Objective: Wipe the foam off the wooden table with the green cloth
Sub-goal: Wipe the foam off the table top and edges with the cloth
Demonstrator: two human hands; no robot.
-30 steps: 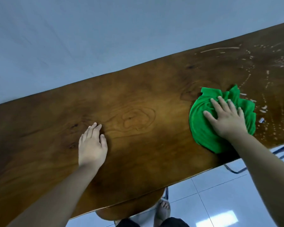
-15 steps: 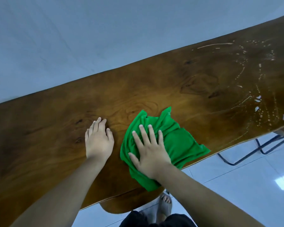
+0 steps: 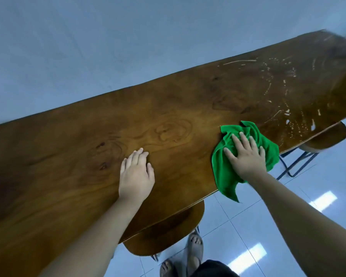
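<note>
Against a plain pale wall, the wooden table (image 3: 168, 124) is lying clean around the flat, empty left hand (image 3: 136, 176), while the right hand (image 3: 246, 156) is pressing the green cloth (image 3: 226, 172), unclenched, over its near edge, leaving foam (image 3: 286, 108) streaking its far right end, unobstructed.
</note>
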